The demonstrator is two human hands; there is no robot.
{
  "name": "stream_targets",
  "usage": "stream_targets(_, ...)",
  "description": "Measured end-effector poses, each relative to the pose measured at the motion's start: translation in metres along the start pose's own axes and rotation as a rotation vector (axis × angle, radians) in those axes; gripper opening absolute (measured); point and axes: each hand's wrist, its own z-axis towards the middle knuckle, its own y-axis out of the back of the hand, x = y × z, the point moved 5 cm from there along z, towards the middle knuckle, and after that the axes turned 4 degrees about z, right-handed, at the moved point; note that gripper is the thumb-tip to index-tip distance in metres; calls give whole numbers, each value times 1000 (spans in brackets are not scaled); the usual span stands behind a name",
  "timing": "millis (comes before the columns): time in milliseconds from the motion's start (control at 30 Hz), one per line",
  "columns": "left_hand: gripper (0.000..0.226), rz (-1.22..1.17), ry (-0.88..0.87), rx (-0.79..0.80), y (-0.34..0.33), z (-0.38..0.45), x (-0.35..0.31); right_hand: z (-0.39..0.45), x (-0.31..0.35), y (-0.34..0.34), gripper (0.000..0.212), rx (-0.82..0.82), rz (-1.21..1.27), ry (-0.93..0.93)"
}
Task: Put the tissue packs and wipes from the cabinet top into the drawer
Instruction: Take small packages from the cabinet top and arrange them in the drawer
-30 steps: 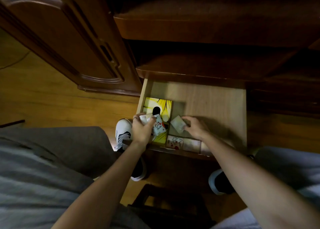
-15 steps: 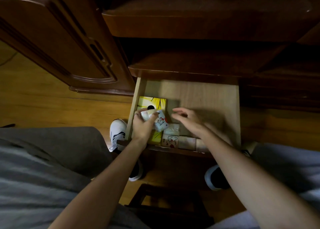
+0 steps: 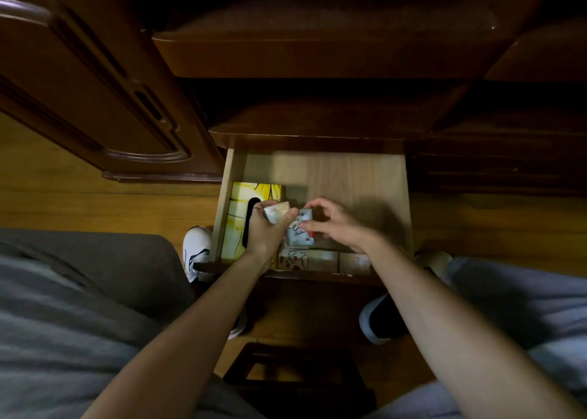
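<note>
Since 0.5 s ago our R hand (image 3: 341, 225) came in to pinch the white tissue pack (image 3: 300, 229) w/ our L hand (image 3: 266, 228) over the open drawer (image 3: 349, 177). L grip is clamped on a 2nd small pack (image 3: 277, 211). More packs (image 3: 322, 260) line the drawer front, beside the yellow box (image 3: 241, 225).

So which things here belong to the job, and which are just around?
Job:
- open drawer
- small packs held in left hand and right hand
- row of packs
- yellow tissue box

Around:
- cabinet door
- shoes
- stool
</note>
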Motion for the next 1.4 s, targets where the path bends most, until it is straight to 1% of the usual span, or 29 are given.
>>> stream_targets(33,43,7,10,-11,0,1,1,1,0,4,38,-31,55,-5)
stream_targets(100,36,-14,37,-60,3,3,4,4,-3,21,43,-169,136,-4)
stream_targets(167,33,-39,63,-107,6,6,9,6,-12,42,53,-327,96,-24)
stream_targets(200,34,-46,87,-124,9,8,11,6,-22,50,52,-384,77,-70)
stream_targets(267,35,-62,137,-164,14,13,17,5,-43,58,38,-475,91,-191)
stream_targets(300,35,-64,155,-181,17,15,19,5,-53,58,35,-519,52,-233)
stream_targets(367,34,-62,170,-206,20,17,23,4,-67,54,37,-574,-161,-259)
stream_targets(467,30,-72,168,-215,24,18,27,3,-70,42,31,-550,-485,-234)
stream_targets(533,28,-74,170,-214,24,18,28,3,-67,40,32,-523,-608,-229)
stream_targets(600,28,-77,174,-211,25,19,29,5,-64,40,41,-494,-625,-185)
stream_targets(633,29,-82,174,-211,26,19,29,7,-62,37,43,-455,-609,-155)
stream_targets(700,31,-84,174,-215,28,19,30,13,-63,27,39,-344,-585,-123)
stream_targets(767,32,-84,174,-215,30,19,32,17,-63,20,38,-274,-642,-110)
stream_targets(867,31,-102,174,-204,30,19,31,19,-58,18,35,-242,-767,-76)
stream_targets(1000,33,-125,209,-175,28,18,31,18,-53,17,29,-226,-838,-83)
stream_targets(1100,26,-95,158,-140,23,15,25,12,-45,18,31,-272,-880,-70)
stream_targets(1133,24,-86,136,-129,22,14,21,10,-40,21,34,-321,-880,-35)
stream_targets(1167,23,-98,132,-115,19,13,18,7,-33,24,37,-365,-818,10)
stream_targets(1200,22,-125,144,-93,14,12,16,4,-27,26,36,-379,-689,48)
stream_targets(1233,21,-147,159,-69,10,11,15,2,-19,27,34,-353,-526,65)
stream_targets(1300,22,-154,165,-18,-1,7,13,-3,-6,21,32,-200,-245,23)
stream_targets(1333,23,-150,151,12,-7,6,12,-7,-1,19,36,-140,-205,12)
stream_targets(1367,23,-123,125,36,-13,5,12,-10,5,20,39,-117,-205,25)
stream_targets(1400,21,-74,92,49,-18,5,12,-13,8,23,39,-127,-217,53)
